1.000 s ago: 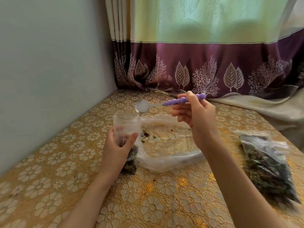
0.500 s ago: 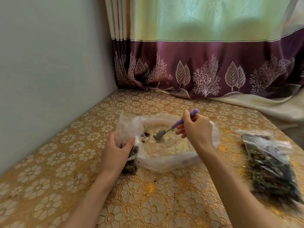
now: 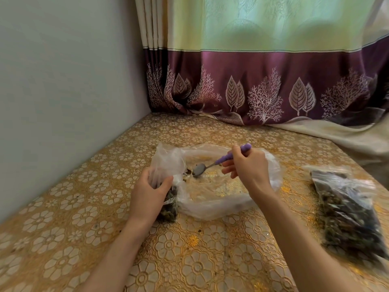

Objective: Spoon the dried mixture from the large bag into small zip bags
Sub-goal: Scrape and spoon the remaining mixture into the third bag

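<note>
Head view: left hand grips small zip bag; right hand holds spoon inside large bag.

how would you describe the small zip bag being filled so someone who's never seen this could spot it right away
Start at the gold floral tablecloth and find the big, nearly empty clear bag in the middle. Pressed against that bag's left edge is the small zip bag, held upright by the left hand. Unlike the full bag lying flat at the far right, it stands open with dark dried mix only in its bottom.
</note>
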A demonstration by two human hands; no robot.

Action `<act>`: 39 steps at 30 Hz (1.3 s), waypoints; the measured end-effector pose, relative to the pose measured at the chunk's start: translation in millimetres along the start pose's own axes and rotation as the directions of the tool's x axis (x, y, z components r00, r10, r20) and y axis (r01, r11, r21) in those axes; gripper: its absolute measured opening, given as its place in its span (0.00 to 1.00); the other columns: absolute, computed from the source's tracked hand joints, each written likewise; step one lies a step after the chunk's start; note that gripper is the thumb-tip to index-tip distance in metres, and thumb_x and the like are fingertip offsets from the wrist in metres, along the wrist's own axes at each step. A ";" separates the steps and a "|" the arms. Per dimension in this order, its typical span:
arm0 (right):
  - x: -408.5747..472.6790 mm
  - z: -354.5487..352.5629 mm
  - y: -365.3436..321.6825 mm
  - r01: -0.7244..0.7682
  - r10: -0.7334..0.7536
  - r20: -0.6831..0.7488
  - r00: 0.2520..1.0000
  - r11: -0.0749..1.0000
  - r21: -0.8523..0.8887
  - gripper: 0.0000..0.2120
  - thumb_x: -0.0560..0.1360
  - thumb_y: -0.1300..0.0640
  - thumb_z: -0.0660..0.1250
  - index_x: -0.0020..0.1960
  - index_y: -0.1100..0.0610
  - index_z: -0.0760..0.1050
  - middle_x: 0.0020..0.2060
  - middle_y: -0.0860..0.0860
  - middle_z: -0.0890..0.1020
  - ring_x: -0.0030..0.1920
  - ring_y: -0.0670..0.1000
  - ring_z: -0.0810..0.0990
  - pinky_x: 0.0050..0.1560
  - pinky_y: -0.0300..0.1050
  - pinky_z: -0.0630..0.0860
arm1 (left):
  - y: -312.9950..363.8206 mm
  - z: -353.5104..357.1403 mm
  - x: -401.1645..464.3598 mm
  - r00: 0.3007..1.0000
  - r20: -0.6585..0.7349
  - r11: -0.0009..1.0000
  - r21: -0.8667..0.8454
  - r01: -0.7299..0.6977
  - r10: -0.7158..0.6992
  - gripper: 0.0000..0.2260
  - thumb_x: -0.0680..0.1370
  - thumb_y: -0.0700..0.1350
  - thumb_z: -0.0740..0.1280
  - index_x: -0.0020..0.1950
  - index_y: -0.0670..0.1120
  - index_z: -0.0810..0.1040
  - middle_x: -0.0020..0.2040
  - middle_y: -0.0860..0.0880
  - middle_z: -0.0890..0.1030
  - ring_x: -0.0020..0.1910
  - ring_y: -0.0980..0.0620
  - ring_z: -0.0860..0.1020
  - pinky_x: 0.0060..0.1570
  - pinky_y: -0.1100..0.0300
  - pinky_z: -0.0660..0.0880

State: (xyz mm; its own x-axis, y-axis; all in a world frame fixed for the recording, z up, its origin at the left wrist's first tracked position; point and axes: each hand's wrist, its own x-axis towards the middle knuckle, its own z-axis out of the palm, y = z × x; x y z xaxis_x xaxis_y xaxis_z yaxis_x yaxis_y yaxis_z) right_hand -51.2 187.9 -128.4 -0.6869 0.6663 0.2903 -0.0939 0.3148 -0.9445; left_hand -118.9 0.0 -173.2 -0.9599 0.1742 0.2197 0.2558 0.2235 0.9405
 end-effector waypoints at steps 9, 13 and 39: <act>-4.9 12.9 5.0 -0.135 0.122 0.095 0.988 0.981 0.142 0.22 0.81 0.56 0.57 0.32 0.60 0.80 0.35 0.59 0.84 0.29 0.52 0.82 0.28 0.39 0.75 | 6.9 -0.1 0.7 0.999 -0.034 0.993 -0.116 0.006 -0.009 0.13 0.75 0.41 0.68 0.59 0.47 0.76 0.48 0.53 0.81 0.47 0.56 0.79 0.48 0.56 0.78; -9.7 22.0 8.2 -0.264 0.219 0.206 0.954 0.938 0.225 0.22 0.81 0.57 0.57 0.34 0.61 0.82 0.38 0.61 0.84 0.30 0.49 0.81 0.27 0.35 0.74 | 9.3 -1.1 2.5 0.997 -0.055 0.988 -0.146 -0.058 0.050 0.16 0.75 0.37 0.66 0.60 0.54 0.75 0.48 0.58 0.80 0.46 0.63 0.79 0.49 0.60 0.77; 0.3 -10.4 -32.3 -0.245 0.236 0.080 0.969 0.849 0.469 0.17 0.80 0.58 0.58 0.39 0.64 0.78 0.34 0.57 0.84 0.28 0.48 0.80 0.26 0.35 0.73 | 9.9 -3.9 2.0 0.991 -0.043 0.985 -0.116 -0.131 0.127 0.24 0.64 0.66 0.66 0.51 0.50 0.76 0.47 0.43 0.81 0.46 0.44 0.79 0.47 0.50 0.76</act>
State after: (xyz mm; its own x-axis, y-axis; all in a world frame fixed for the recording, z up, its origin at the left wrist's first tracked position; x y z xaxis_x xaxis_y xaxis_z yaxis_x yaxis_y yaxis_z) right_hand -40.9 185.0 -96.3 -0.7449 0.6656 0.0462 -0.2491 -0.2132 -0.9447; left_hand -118.7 -1.2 -162.5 -0.9238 0.1593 0.3480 0.3642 0.0865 0.9273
